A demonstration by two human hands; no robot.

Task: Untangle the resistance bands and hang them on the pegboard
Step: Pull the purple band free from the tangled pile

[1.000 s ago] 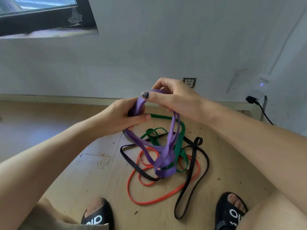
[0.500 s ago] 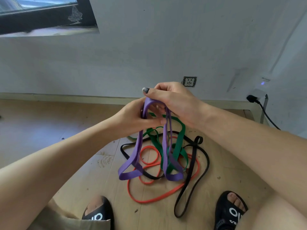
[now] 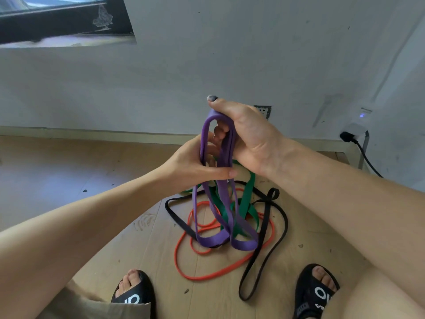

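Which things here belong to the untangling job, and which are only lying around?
Belong to the job:
purple band, held by the left hand and right hand
green band
red band
black band

Only lying around:
wall socket
black plug with cable
window

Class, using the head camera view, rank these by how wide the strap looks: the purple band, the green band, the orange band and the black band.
1. purple band, widest, though raised nearer the camera, which flatters it.
2. green band.
3. black band and orange band: both thin and alike, so not ranked.
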